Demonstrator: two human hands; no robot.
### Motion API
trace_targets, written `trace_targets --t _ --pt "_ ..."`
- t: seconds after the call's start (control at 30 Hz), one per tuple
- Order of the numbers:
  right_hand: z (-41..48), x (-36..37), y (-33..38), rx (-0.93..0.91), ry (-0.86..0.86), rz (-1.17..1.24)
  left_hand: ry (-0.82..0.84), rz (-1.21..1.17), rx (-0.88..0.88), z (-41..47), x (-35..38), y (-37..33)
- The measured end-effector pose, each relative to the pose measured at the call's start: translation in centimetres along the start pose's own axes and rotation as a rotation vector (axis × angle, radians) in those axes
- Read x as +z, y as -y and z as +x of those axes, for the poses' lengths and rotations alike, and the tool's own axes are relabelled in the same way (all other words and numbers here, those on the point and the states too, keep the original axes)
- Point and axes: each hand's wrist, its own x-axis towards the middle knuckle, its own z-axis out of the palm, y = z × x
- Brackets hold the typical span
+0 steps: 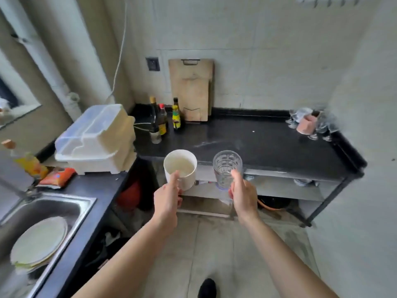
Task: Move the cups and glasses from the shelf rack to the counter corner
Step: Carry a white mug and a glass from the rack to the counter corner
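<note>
Carrying one cup and one glass toward the table

Gripping a white cup [180, 168], the left hand [166, 200] is closing around its lower side with the thumb lying up the wall; the cup is staying upright in the air, just in front of the black table [257, 145]. The right hand [243, 195] is clasping a clear patterned glass [226, 168], also upright, beside the cup and apart from it. A blurred group of glasses [311, 123] with a pink cup among them is standing at the table's far right corner. Sauce bottles [165, 120] and a wooden cutting board [191, 89] are sitting at the back left. Plates [38, 241] are lying in the sink [71, 203].
</note>
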Motion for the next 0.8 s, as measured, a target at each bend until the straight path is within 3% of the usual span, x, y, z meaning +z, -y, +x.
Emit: trace_targets --t 0.3,0.53,0.8 --pt "18.3 -10.2 5.2 -0.024 -0.25 -0.021 0.39 0.193 0.095 9.5 23.8 -3.7" --pt "26.4 -18.6 5.0 0.079 -0.485 0.046 0.62 0.314 0.084 11.5 37.8 -4.1" --pt "39.4 -27.6 2.5 0.199 -0.522 0.045 0.647 0.453 0.06 14.0 53.4 -1.0"
